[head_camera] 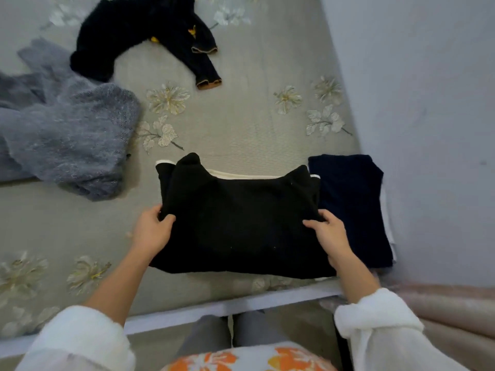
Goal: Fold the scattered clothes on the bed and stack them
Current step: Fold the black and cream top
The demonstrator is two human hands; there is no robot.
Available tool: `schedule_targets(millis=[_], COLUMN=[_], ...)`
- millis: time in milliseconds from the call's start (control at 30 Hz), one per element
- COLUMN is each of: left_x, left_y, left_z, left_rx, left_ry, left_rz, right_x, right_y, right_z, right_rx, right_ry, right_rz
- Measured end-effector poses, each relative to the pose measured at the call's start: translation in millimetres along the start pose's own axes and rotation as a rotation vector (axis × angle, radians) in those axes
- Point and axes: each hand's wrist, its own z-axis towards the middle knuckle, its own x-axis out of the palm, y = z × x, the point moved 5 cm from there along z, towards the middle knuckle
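White sleeves frame the shot, and both hands are on the job. Left hand (152, 231) has its grip closed on the left edge of the black garment (241, 226), thumb on top, fingers tucked under the fold. Right hand (325, 231) pinches the opposite edge the same way. Between the two grips the garment lies folded on the bed (241, 124), near its front edge, a cream trim peeking out along the far side.

It looks like a soft, thick knit: light, floppy, no stiffness at all. Lift it from one side and I'd expect it to sag and spill open, so holding both side edges, with fingers under all the layers, seems the right call.

Just beyond the right grip sits a folded navy piece (351, 204), touching the black one, likely the stack to land on. Out past the left grip sprawls a fuzzy grey sweater (69, 140), unfolded. Farther off, a black top with orange cuffs (144, 33) waits, crumpled.
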Motion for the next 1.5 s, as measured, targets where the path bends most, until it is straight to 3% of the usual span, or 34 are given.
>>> schedule_targets(millis=[433,633,733,800,900,1067,1333,1433,1500], left_x=[123,193,218,234,269,321,343,341,344], left_y=[-273,-367,-386,-376,-321,-234,-161,-153,-157], left_z=[2,-24,-25,-14,7,-27,-58,-53,-51], left_rx=[0.674,0.898,0.912,0.854,0.762,0.865,0.899,0.892,0.877], left_ry=[0.078,0.114,0.071,0.075,0.296,0.594,0.661,0.696,0.723], left_rz=[0.358,0.382,0.418,0.468,0.602,0.786,1.121,1.272,1.287], right_x=[-91,-110,-118,-123,-133,-149,-135,-131,-115], right_y=[-65,-84,-94,-102,-117,-140,-152,-132,-120], right_z=[-65,-57,-43,-28,0,19,22,24,32], right_rx=[0.065,0.069,0.118,0.181,0.293,0.489,0.581,0.351,0.105], right_ry=[-0.576,-0.717,-0.78,-0.815,-0.802,-0.756,-0.618,-0.635,-0.483], right_rz=[0.497,0.7,0.71,0.699,0.624,0.475,0.096,-0.429,-0.578])
